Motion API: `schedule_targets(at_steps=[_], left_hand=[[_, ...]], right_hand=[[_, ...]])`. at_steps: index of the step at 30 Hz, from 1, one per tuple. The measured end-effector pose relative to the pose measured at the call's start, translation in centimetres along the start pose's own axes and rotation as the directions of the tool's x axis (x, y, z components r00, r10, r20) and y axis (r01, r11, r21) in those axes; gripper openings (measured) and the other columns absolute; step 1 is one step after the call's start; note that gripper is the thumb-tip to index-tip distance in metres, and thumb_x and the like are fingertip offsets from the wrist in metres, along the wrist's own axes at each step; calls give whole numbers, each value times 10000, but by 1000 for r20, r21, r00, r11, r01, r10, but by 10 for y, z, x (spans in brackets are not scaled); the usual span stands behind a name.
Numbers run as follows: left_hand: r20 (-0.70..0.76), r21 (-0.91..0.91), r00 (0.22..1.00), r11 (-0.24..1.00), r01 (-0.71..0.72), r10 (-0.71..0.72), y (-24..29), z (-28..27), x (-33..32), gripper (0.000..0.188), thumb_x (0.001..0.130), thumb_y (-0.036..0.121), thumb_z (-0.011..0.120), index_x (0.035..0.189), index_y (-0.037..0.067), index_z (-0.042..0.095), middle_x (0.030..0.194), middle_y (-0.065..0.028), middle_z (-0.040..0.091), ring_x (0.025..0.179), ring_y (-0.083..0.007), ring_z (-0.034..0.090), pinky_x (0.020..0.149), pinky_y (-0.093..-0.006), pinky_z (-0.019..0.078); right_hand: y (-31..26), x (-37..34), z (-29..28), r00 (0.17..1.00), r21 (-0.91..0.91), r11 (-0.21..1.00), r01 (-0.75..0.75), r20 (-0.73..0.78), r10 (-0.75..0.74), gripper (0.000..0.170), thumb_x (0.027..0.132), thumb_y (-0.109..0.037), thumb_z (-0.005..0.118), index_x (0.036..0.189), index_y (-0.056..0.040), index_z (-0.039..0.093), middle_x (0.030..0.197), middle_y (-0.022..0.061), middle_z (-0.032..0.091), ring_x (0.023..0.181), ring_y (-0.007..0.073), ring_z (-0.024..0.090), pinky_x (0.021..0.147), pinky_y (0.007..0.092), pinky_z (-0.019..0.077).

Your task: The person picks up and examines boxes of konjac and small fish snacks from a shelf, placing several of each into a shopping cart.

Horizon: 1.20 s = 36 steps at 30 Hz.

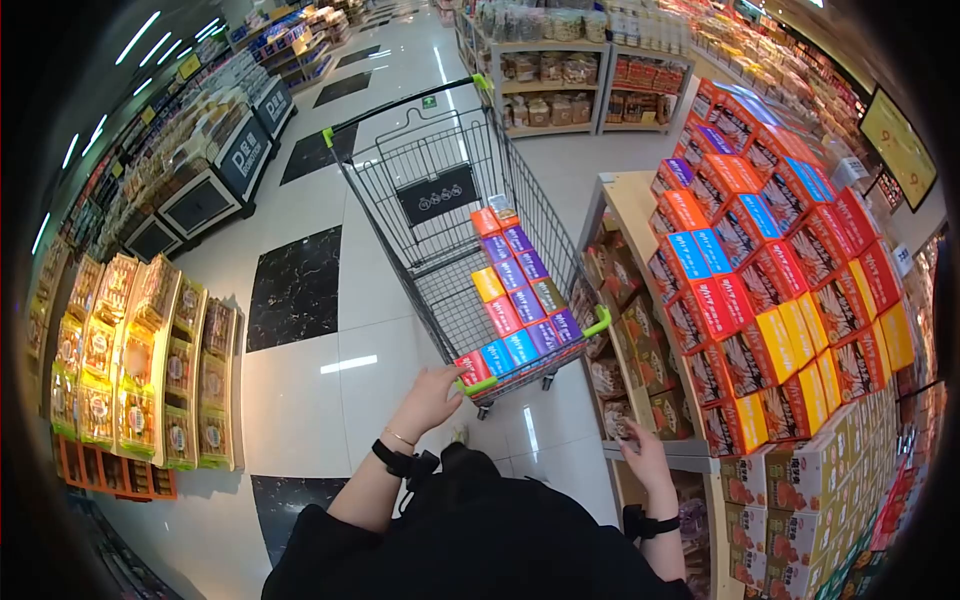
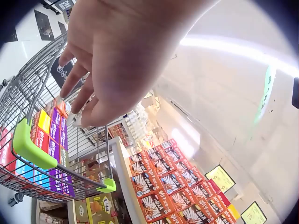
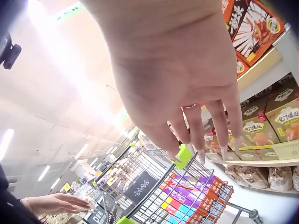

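Note:
A wire shopping cart (image 1: 548, 210) with green corner caps stands in front of me. Rows of small boxes (image 1: 520, 305) in purple, blue, red and orange fill the right part of its basket. My left hand (image 1: 425, 408) hovers at the cart's near left corner, fingers loosely extended and holding nothing. In the left wrist view, its fingers (image 2: 80, 88) hang relaxed in front of the wire basket. Beside the wooden shelf on the right is my right hand (image 1: 648, 458). Its fingers (image 3: 217, 121) are spread and nothing is in them; the cart's near end shows beyond.
A large stepped stack of orange, red and yellow boxes (image 1: 735, 290) covers the display to my right, on a wooden shelf (image 1: 625, 205). Brown-green cartons (image 1: 790, 495) stand nearer. To the left is a rack of yellow packs (image 1: 130, 370). Tiled aisle floor (image 1: 295, 285) runs ahead.

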<state>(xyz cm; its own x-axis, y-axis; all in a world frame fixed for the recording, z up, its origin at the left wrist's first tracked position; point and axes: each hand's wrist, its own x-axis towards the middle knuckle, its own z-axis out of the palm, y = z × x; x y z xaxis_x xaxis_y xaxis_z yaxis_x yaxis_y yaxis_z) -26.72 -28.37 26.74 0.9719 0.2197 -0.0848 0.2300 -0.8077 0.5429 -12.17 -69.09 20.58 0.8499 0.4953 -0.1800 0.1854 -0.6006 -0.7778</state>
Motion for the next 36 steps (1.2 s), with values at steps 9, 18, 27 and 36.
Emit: schedule_targets(at_steps=[9, 18, 27, 36], left_hand=[[-4, -156, 990, 978, -138, 139, -55, -61, 86, 404, 839, 141, 647, 1231, 68, 581, 1201, -154, 620, 1117, -334, 577, 1000, -419, 432], [-151, -89, 936, 938, -334, 319, -92, -198, 279, 408, 821, 128, 657, 1211, 31, 585, 1187, -167, 624, 1105, -331, 587, 958, -408, 461], [687, 187, 560, 632, -752, 464, -187, 42, 432, 321, 772, 34, 604, 1090, 75, 620, 1141, -129, 612, 1100, -314, 576, 942, -401, 468], [757, 464, 462, 118, -878, 463, -255, 120, 430, 579, 868, 182, 555, 1412, 58, 400, 1376, -91, 442, 1310, -231, 390, 1102, -427, 315]], right_hand=[[-94, 115, 98, 975, -177, 974, 144, -145, -170, 720, 828, -218, 708, 1446, -59, 375, 1532, 261, 213, 1409, 436, 220, 1143, 501, 219], [-119, 211, 215, 892, -341, 874, -346, -408, 194, 785, 764, -166, 713, 1460, -95, 355, 1579, 226, 50, 1409, 521, 102, 1163, 578, 131], [-135, 219, 214, 787, -237, 817, -525, -501, 361, 635, 718, 12, 624, 1338, -77, 521, 1528, 161, 279, 1274, 485, 381, 1032, 467, 435], [-129, 223, 212, 731, -250, 722, -645, -479, 486, 715, 724, 60, 596, 1396, -139, 456, 1540, 119, 246, 1201, 428, 422, 1004, 444, 454]])
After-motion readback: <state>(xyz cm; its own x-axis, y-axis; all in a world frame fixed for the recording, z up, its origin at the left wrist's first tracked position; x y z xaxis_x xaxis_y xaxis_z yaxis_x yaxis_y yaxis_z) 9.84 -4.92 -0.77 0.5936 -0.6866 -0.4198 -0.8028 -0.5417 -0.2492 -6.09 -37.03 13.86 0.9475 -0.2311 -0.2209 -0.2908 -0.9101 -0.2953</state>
